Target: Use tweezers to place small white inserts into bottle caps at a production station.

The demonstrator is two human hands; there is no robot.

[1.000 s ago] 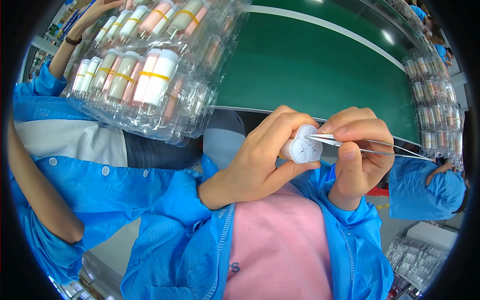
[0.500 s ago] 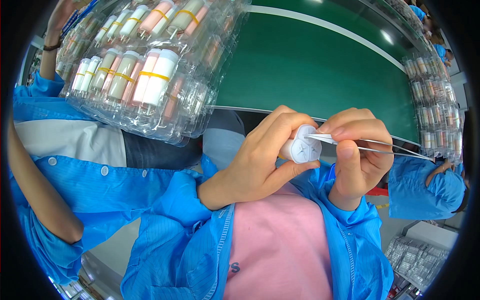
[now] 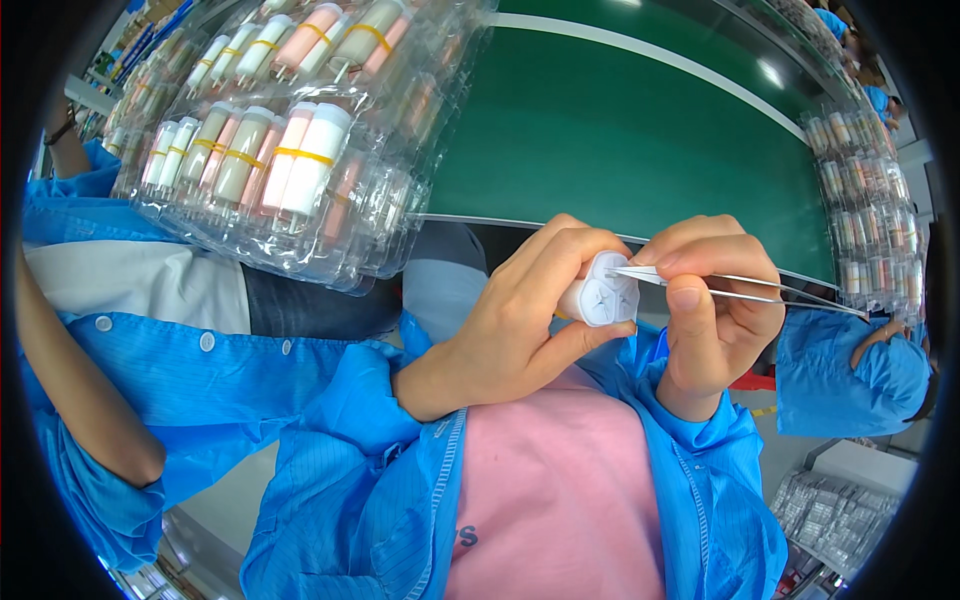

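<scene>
My left hand (image 3: 520, 310) is closed round a short white cylinder bundle (image 3: 612, 300), whose lobed end with creased, star-like marks faces my other hand. A bit of yellow band shows under my left fingers. In my right hand (image 3: 725, 320), thumb and fingers pinch a pair of metal tweezers (image 3: 652, 274). The tweezers' tip touches or lies just over the upper part of the bundle's end; which of the two I cannot tell. Their long arms stretch back past my right hand to the right.
Stacked clear plastic trays (image 3: 375, 215) with yellow-banded pink, white and grey cylinders stand at the left. A green work surface (image 3: 640, 140) lies ahead, with more filled trays (image 3: 865, 200) at its right. A co-worker's blue sleeve (image 3: 190, 375) is close on my left.
The co-worker's raised hand at the far left has come down. My hands, the bundle and the tweezers stay nearly in place.
</scene>
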